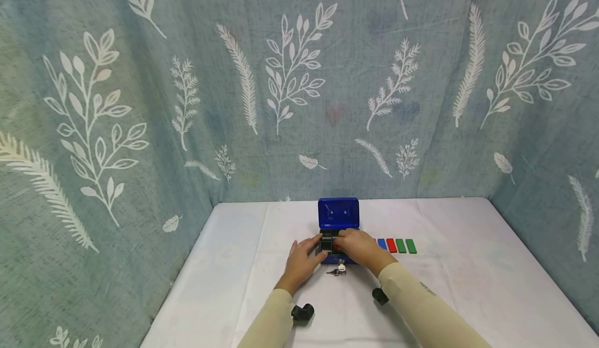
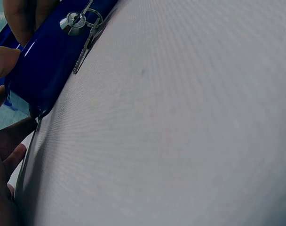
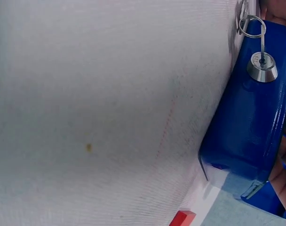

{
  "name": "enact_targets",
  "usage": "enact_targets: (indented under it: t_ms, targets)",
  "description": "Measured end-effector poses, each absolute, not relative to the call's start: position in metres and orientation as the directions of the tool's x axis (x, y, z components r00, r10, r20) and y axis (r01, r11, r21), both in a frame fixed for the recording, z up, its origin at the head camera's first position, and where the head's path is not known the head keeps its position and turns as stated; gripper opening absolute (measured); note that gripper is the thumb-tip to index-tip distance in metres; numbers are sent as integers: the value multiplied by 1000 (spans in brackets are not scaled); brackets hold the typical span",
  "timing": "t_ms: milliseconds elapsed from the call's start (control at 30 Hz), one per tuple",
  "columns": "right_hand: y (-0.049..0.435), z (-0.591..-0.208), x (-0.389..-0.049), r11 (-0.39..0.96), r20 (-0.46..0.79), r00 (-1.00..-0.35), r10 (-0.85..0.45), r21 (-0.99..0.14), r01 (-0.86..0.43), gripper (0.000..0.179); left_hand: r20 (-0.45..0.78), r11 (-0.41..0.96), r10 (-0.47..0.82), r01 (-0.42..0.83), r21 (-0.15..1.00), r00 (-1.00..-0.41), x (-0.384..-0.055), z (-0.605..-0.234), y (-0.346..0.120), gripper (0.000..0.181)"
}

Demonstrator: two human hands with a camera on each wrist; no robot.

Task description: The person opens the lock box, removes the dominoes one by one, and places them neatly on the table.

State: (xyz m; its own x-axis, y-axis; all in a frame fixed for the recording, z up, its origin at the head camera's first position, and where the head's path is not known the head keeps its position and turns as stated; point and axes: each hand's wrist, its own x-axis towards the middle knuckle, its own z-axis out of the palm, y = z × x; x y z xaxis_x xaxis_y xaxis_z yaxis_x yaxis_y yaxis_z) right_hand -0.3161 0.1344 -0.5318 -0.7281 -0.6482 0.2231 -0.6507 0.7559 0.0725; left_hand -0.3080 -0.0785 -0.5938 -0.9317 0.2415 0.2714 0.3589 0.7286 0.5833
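A blue metal cash box (image 1: pixel 338 259) stands on the table with its lid (image 1: pixel 338 214) raised at the back and a dark divided tray (image 1: pixel 326 242) inside. My left hand (image 1: pixel 301 262) is at the box's left side, fingers spread, touching its rim and corner. My right hand (image 1: pixel 357 245) reaches over the right part of the box with its fingertips down inside. A small red piece (image 1: pixel 335 246) shows by those fingertips; whether they pinch it is hidden. Keys on a ring (image 3: pixel 252 26) hang from the silver lock (image 3: pixel 262 67) on the front.
Right of the box is a row of small flat blocks, among them a blue block (image 1: pixel 382 244), a red block (image 1: pixel 391 245) and green blocks (image 1: pixel 411 246). A white cloth covers the table (image 1: pixel 224 275). A leaf-patterned curtain (image 1: pixel 290 155) hangs behind and at both sides.
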Motion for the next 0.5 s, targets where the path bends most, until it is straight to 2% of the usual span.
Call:
enact_targets:
  t_ms: [200,500]
  targets:
    - [136,-529,-315,772,235,-754,-614,-19,-635,12,273,726,237,356,589,-932,-309,-592,-78,61]
    - [139,-530,-311,784,235,-829,-508,-271,-558,12,294,720,243,375,584,-924,-308,-594,-78,59]
